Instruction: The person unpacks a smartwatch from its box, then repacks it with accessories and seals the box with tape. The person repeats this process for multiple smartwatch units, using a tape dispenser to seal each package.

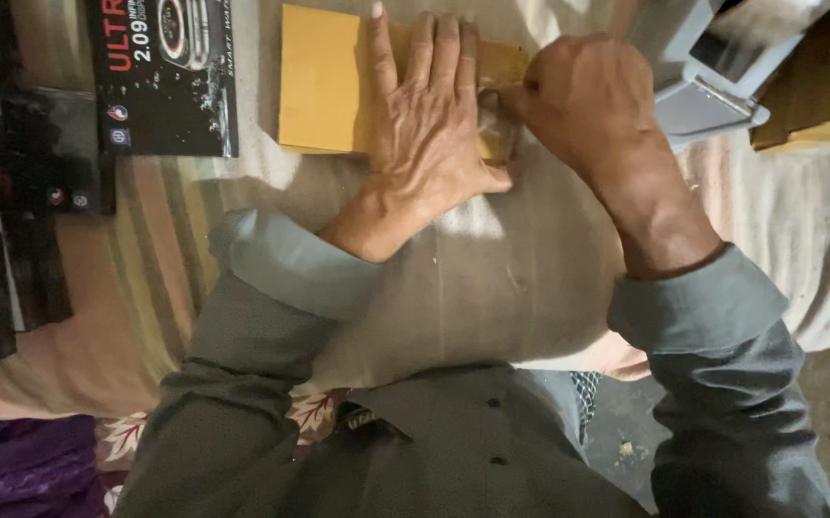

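A flat yellow-brown envelope lies on a beige cloth-covered surface at the top middle. My left hand presses flat on it, fingers spread and pointing away from me. My right hand is closed just to the right, its fingertips pinching something small and shiny at the envelope's right end, likely a tape roll; most of that item is hidden between the two hands. Both arms wear grey-green sleeves.
A black printed carton lies at the upper left beside several dark boxes. A grey plastic machine and brown cardboard pieces sit at the upper right. Striped and purple fabric lies at the left.
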